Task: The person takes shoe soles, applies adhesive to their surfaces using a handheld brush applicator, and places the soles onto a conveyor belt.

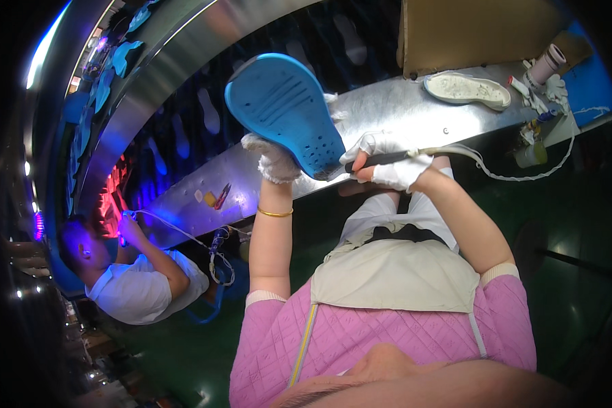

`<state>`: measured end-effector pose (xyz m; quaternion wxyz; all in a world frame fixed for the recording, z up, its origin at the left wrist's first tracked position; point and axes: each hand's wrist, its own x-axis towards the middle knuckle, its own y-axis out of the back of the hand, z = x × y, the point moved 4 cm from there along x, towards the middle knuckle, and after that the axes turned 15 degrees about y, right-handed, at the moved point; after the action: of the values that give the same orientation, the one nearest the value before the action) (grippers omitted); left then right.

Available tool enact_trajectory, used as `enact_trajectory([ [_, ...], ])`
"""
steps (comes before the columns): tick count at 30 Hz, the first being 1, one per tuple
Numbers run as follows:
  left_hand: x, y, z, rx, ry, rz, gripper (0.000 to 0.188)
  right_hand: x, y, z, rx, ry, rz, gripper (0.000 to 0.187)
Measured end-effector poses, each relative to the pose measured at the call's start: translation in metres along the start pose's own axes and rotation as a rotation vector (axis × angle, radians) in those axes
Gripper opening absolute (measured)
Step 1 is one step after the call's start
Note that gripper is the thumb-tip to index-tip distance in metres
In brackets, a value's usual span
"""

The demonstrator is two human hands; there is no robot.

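My left hand (272,160), in a white glove, grips a blue shoe sole (279,102) by its edge and holds it up above the metal ledge. The sole shows curved grooves at its wide end and several small holes at its narrow end. In my right hand (394,163), also gloved in white with some bare fingertips, is a slim black-handled tool (360,161) with a white wrapped cord (486,166) trailing off to the right. Its tip is by the sole's narrow end, close to the rim; whether they touch I cannot tell.
Soles lie on a dark conveyor (204,112) beyond the metal ledge (387,102). At the right are a cream shoe sole (466,90), a pink cup (547,64) and a cardboard box (483,34). A co-worker (143,279) sits at the left, holding a corded tool.
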<state>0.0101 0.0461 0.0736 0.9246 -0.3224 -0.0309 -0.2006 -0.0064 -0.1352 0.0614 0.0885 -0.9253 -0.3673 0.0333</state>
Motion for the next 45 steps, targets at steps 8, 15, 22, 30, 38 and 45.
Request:
enact_trajectory([
  [8,0.014,-0.01,0.002,0.249,0.366,0.211,0.104,0.003,-0.005,-0.032,-0.212,0.245,0.006,0.014],
  [15,0.021,0.0,-0.009,0.34,0.678,0.423,0.076,0.006,0.003,-0.02,-0.052,0.041,-0.102,0.014],
  [22,0.022,0.009,-0.013,0.383,0.797,0.478,0.075,0.003,0.003,-0.035,-0.407,0.011,-0.017,0.013],
  [30,0.017,0.006,-0.005,0.489,0.759,0.479,0.08,0.019,0.027,-0.023,-0.488,0.256,-0.112,0.007],
  [38,0.0,-0.027,0.047,-0.097,-0.044,0.282,0.09,0.008,0.039,-0.043,-0.071,0.397,0.033,0.014],
  [45,-0.038,0.02,-0.055,-0.412,0.389,0.409,0.063,0.002,0.029,-0.008,-0.134,0.454,0.233,0.018],
])
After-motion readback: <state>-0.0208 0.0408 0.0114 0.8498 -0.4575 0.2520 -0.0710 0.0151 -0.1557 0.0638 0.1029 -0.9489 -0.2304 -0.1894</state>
